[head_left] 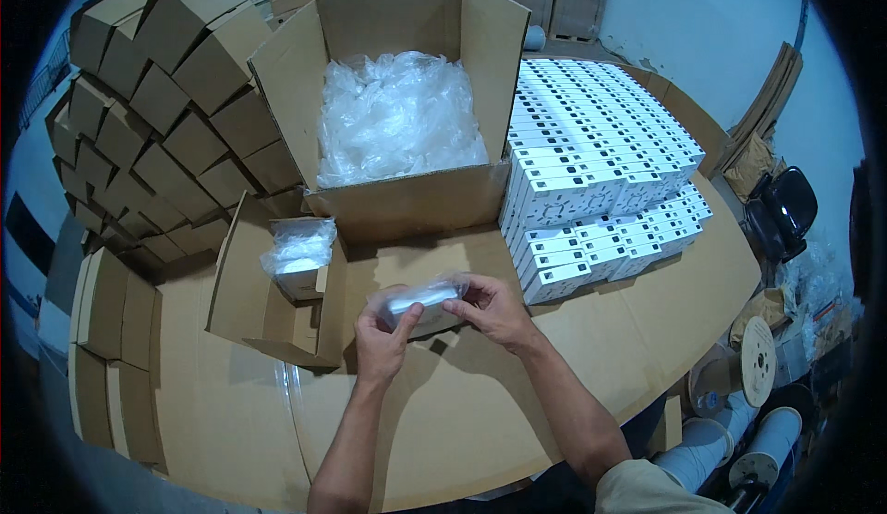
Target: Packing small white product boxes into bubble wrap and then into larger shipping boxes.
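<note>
Between both hands I hold a small white item in a clear plastic bag (420,300), just above the cardboard-covered table. My left hand (381,343) grips its left end, thumb on top. My right hand (494,311) pinches the right end between thumb and fingers. Left of my hands stands an open cardboard carton (277,329), with several similar plastic-bagged packs (303,248) at its far end. Behind my hands a large open carton (407,205) is heaped with clear plastic bags (402,117). What exactly the bag holds I cannot make out.
Rows of white boxes (591,177) are stacked at the right on the table (443,431). Brown cartons (176,117) pile up at the far left, more (115,348) at the near left. Cable spools (758,362) and a black chair (785,205) stand beyond the right edge.
</note>
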### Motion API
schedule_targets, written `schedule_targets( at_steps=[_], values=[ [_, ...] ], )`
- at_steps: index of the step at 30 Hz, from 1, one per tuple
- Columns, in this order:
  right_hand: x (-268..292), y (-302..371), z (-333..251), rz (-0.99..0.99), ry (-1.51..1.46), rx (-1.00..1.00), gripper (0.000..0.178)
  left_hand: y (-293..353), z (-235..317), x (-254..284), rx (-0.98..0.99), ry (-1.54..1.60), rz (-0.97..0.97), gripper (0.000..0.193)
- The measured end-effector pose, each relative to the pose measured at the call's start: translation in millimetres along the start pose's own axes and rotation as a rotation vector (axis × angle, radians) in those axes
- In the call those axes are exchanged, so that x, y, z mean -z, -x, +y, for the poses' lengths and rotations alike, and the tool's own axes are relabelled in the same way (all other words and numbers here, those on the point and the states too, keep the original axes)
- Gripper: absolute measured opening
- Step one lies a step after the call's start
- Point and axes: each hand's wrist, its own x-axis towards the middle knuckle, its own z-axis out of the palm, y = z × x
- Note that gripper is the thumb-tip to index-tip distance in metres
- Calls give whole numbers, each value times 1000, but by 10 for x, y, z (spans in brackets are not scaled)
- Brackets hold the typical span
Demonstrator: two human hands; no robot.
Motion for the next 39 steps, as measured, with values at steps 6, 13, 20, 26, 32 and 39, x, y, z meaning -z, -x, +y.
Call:
schedule_targets(
  at_steps=[6, 13, 20, 26, 32, 39],
  values=[
    [96, -14, 8, -21, 118, -85, 20, -14, 61, 63, -77, 44, -110, 9],
    [-8, -52, 68, 31, 22, 196, 15, -5, 55, 53, -92, 31, 36, 19],
    [-81, -85, 148, 64, -59, 215, 19, -6, -40, -1, -98, 85, 179, 27],
    [-177, -18, -19, 108, -188, 348, 23, -27, -44, -11, -88, 99, 193, 29],
    [33, 2, -22, -87, 350, 424, 24, -40, -57, -19, -78, 98, 205, 27],
    [8, -14, 55, -50, 223, 224, 31, -27, -8, -32, -58, 101, 176, 22]
  ],
)
